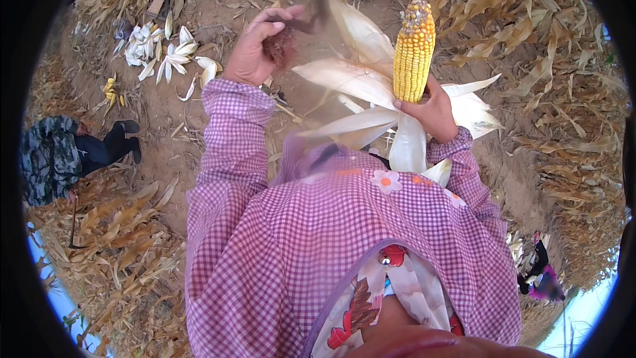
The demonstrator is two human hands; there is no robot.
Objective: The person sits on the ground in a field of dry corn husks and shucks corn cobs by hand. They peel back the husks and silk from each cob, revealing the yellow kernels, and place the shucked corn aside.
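A yellow corn ear stands upright, its kernels bare and its upper tip partly bare of sound kernels and discoloured. My right hand grips it at the base, where peeled-back pale husk leaves spread out around it. To the left of the ear, my left hand is raised with its fingers curled around a reddish-brown tuft of corn silk. That hand does not touch the ear. Blur covers the area just beyond its fingertips.
Loose husks and several yellow ears lie on the soil at left. A person in camouflage clothing holds a hooked tool there. Dry corn stalks line both sides. Another person is far off at lower right.
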